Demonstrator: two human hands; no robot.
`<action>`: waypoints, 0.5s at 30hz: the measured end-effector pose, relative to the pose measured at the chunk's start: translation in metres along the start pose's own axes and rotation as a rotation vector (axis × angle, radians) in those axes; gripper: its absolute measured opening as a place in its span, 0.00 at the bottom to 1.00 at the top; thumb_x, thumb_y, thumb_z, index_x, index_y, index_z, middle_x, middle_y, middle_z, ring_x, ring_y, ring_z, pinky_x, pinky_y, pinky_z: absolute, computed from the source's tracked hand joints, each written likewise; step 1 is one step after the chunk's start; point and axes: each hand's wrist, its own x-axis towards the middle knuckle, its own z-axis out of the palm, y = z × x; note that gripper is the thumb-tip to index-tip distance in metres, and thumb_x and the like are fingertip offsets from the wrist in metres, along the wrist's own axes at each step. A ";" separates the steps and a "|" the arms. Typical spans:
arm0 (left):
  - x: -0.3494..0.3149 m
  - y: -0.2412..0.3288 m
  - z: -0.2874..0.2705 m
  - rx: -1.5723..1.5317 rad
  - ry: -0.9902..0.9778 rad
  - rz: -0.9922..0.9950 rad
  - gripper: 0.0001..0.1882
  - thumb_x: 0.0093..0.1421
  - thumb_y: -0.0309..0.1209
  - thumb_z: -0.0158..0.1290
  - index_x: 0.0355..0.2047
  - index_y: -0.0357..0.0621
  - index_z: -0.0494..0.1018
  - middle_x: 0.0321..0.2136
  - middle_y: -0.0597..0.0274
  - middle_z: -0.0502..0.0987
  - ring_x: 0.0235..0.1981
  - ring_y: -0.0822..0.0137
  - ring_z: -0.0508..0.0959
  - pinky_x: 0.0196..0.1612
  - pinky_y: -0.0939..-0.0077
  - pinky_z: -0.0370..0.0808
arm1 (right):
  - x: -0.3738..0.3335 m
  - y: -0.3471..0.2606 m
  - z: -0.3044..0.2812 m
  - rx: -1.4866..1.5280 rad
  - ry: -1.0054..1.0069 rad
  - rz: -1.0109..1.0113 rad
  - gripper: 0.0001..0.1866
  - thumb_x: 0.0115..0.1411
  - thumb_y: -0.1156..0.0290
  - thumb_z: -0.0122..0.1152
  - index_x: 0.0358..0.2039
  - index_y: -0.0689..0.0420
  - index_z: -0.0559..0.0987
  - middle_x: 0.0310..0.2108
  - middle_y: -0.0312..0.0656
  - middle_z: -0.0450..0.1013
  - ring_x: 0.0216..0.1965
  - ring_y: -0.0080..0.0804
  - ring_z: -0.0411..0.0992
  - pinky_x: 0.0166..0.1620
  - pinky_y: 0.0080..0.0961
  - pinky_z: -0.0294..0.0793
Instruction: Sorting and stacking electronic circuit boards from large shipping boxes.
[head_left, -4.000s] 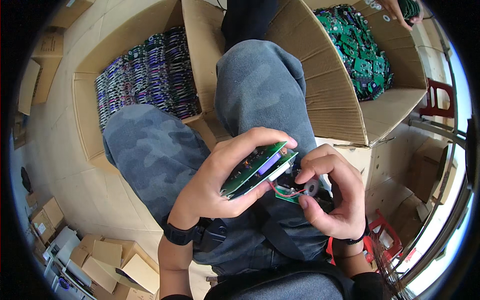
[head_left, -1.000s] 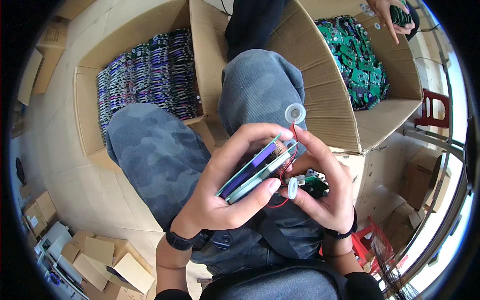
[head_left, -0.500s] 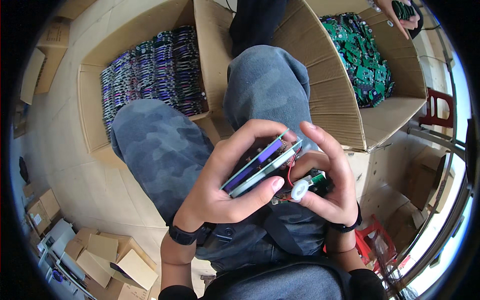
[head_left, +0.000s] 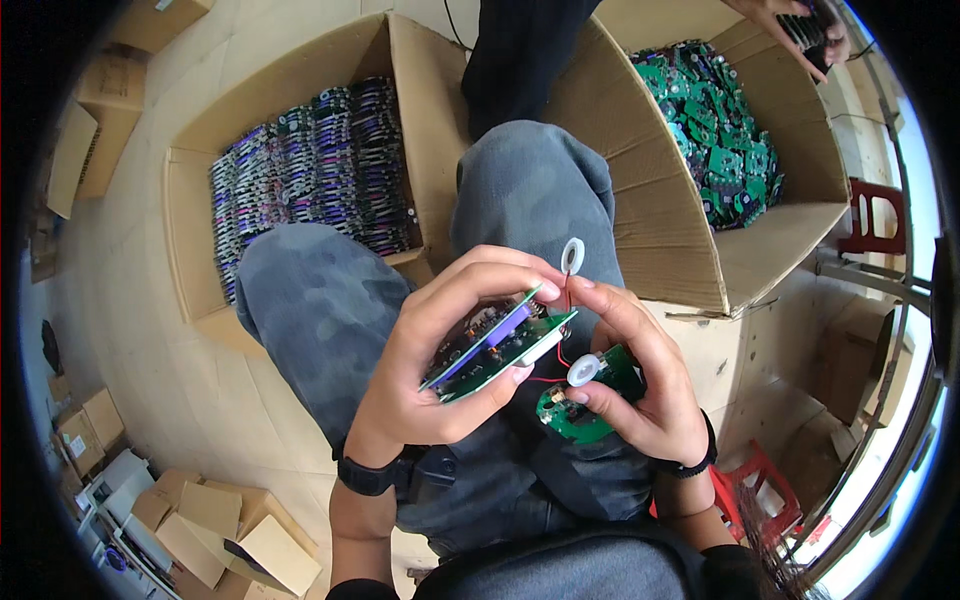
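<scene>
My left hand (head_left: 408,375) is closed around a pair of stacked circuit boards (head_left: 478,355). A purple strip and a white block show along their edges. My right hand (head_left: 655,375) holds a green circuit board (head_left: 572,425), its palm side partly hidden by the fingers. The right thumb lies beside a white ring-shaped disc (head_left: 584,371) on thin red wires. A second white disc (head_left: 572,256) stands up on its wire above the meeting fingertips of both hands. Both hands are over my lap, between the knees.
At the left, a cardboard box (head_left: 190,230) holds tightly packed rows of circuit boards. Another carton (head_left: 655,150) at the right contains a loose heap of green boards. Beside it, another person's hand (head_left: 790,30) holds several boards. Red stools (head_left: 875,215) and folded-open cartons (head_left: 275,550) stand around.
The second white disc has come up above my fingertips. My right hand's green board has turned, showing more of its face. The stacked boards in my left hand have tilted.
</scene>
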 end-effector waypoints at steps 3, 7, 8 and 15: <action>0.001 0.000 0.003 0.029 0.052 0.006 0.22 0.45 0.19 0.49 0.44 0.35 0.67 0.43 0.50 0.69 0.46 0.61 0.72 0.50 0.73 0.67 | 0.003 0.002 -0.003 0.047 0.013 -0.010 0.35 0.44 0.82 0.61 0.55 0.61 0.62 0.54 0.50 0.62 0.56 0.46 0.60 0.56 0.34 0.61; -0.001 0.004 0.009 -0.087 0.111 -0.131 0.20 0.50 0.22 0.49 0.45 0.35 0.66 0.42 0.55 0.72 0.43 0.67 0.73 0.47 0.76 0.67 | 0.010 0.001 -0.008 0.030 0.030 -0.055 0.35 0.44 0.83 0.60 0.55 0.61 0.63 0.56 0.49 0.61 0.58 0.45 0.59 0.58 0.34 0.59; -0.002 0.005 0.010 -0.083 0.113 -0.124 0.20 0.50 0.22 0.49 0.45 0.35 0.66 0.42 0.55 0.72 0.43 0.67 0.73 0.47 0.76 0.67 | 0.012 0.001 -0.008 0.029 0.042 -0.075 0.35 0.44 0.83 0.60 0.56 0.60 0.63 0.56 0.49 0.61 0.58 0.45 0.59 0.58 0.34 0.58; -0.007 0.000 0.010 -0.201 0.149 -0.226 0.19 0.53 0.23 0.50 0.47 0.36 0.65 0.36 0.59 0.75 0.39 0.71 0.75 0.44 0.79 0.68 | 0.015 0.000 -0.005 0.107 -0.018 -0.131 0.35 0.45 0.86 0.55 0.57 0.59 0.62 0.58 0.52 0.57 0.59 0.47 0.56 0.59 0.35 0.56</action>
